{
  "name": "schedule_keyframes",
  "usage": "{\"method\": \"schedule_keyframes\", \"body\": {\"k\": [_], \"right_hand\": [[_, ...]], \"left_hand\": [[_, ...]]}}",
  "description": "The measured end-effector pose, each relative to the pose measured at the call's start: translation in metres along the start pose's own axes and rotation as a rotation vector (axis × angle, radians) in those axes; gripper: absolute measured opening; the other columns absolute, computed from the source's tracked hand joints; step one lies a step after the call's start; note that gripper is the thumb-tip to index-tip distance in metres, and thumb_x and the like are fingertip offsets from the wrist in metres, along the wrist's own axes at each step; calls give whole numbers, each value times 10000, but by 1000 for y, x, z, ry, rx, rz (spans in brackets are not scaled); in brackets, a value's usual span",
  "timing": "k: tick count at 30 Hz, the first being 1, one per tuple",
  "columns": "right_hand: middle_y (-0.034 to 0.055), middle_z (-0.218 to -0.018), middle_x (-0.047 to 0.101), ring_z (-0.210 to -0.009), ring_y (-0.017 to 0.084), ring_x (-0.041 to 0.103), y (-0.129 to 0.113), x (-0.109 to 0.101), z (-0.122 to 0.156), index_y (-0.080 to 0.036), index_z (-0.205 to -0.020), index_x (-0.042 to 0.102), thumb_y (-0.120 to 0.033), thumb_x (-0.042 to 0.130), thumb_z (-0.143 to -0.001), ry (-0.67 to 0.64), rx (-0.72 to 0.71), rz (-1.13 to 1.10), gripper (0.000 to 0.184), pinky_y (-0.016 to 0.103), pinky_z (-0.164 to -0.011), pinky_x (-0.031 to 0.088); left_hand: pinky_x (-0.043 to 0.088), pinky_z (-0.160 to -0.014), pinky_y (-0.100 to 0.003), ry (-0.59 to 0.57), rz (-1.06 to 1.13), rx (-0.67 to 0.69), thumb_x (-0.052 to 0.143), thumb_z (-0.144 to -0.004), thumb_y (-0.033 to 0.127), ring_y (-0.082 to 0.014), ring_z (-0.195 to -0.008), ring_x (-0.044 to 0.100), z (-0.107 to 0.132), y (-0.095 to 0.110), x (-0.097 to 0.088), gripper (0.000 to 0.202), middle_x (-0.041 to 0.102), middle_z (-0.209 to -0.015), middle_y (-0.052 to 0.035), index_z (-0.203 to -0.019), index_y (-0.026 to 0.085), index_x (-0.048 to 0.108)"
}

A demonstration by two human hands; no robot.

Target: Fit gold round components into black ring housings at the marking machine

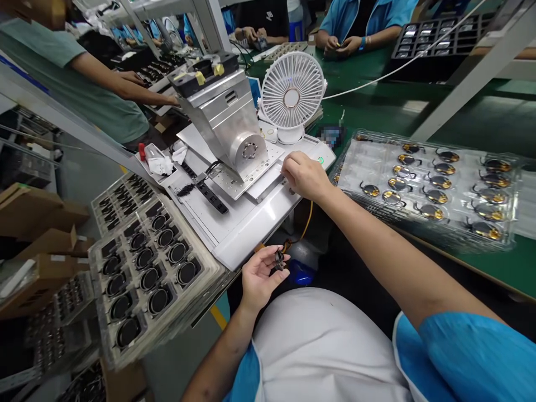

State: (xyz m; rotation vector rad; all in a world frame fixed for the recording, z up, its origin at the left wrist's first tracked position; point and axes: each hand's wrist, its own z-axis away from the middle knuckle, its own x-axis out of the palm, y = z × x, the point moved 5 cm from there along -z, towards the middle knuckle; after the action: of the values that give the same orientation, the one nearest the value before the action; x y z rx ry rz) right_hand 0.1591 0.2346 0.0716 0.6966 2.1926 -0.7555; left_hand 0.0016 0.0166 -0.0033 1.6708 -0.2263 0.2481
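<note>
My left hand [260, 277], low and close to my body, pinches a small dark round part [279, 259] between thumb and fingers. Further forward, my right hand [305, 175] is closed, its fingertips curled down at the front right of the white machine base [251, 237]. Whatever those fingers hold, if anything, is hidden. Just left of it stands a tilted silver metal fixture [228, 120] with a round hub, mounted on a metal plate [245, 187]. A black slotted strip [209, 195] lies on the base beside loose black bits [185, 190].
At left, stacked clear trays [96, 279] hold round black parts. At right, another clear tray stack [368, 159] carries round parts with wire tails. A white fan [292, 95] stands behind the base. Co-workers sit across the green table [360, 111]; a person [96, 84] stands at left.
</note>
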Motion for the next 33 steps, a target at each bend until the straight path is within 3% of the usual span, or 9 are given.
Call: {"method": "schedule_keyframes", "body": {"k": [3,10,15,18,21,24,26,30,33], "right_hand": [[122,-934,666,-928,273,606,4,0,5,-209,-886,553,-194,488,-968,79,-12,-103,106,372,-786,467],[40,-805,689,-669,188,614,8,-9,8,-230,-896,521,-357,584,-979,246,233,-492,164,313,-637,470],[11,-718,669,-591,150,606,-16,-22,23,-230,-871,533,-578,698,-918,241,450,-896,388,256,-504,463],[27,-740,693,-612,145,627,-41,-29,44,-212,-867,560,-572,738,-896,157,504,-1072,403,239,-491,475],[49,-810,729,-645,140,633,-62,-34,69,-198,-868,581,-505,743,-916,74,542,-1139,350,236,-516,496],[20,-740,712,-572,117,592,-71,-33,89,-199,-877,571,-456,716,-948,28,580,-1183,304,231,-521,477],[1,-696,695,-542,109,579,-71,-30,99,-203,-893,562,-443,688,-971,11,603,-1199,281,225,-525,463],[-3,-710,703,-589,119,623,-70,-30,115,-208,-919,554,-435,654,-989,25,626,-1169,258,221,-565,474],[-20,-686,682,-618,126,649,-71,-32,123,-207,-906,544,-466,675,-967,33,630,-1149,296,226,-616,508]], "left_hand": [[665,-850,-348,0,-5,0,895,-721,127,-245,-986,797,0,0,-2,492,776,-1210,-116,-1181,236,758],[659,-867,-373,6,-15,18,903,-715,138,-250,-964,801,-4,1,-1,492,785,-1181,-129,-1177,216,753],[665,-833,-349,34,-31,35,903,-729,189,-241,-929,806,-6,6,-4,465,783,-1178,-137,-1168,205,751],[657,-900,-367,22,-11,57,902,-735,186,-256,-1001,800,-8,15,-4,478,789,-1179,-122,-1185,221,744],[631,-985,-419,-45,17,76,915,-722,188,-267,-1068,783,-13,24,2,517,802,-1151,-109,-1205,232,737],[627,-991,-410,-93,30,82,920,-723,206,-265,-1082,777,-18,30,9,529,803,-1142,-104,-1217,238,735],[636,-966,-399,-125,27,73,921,-728,243,-270,-1068,780,-21,31,15,555,767,-1243,-125,-1247,247,723],[662,-887,-381,-199,-9,-21,955,-672,346,-281,-1008,788,-22,29,29,741,539,-1556,-193,-1352,256,674],[672,-825,-320,-176,-45,-97,978,-617,354,-262,-963,788,-20,29,35,805,625,-1483,-151,-1359,260,679]]}}
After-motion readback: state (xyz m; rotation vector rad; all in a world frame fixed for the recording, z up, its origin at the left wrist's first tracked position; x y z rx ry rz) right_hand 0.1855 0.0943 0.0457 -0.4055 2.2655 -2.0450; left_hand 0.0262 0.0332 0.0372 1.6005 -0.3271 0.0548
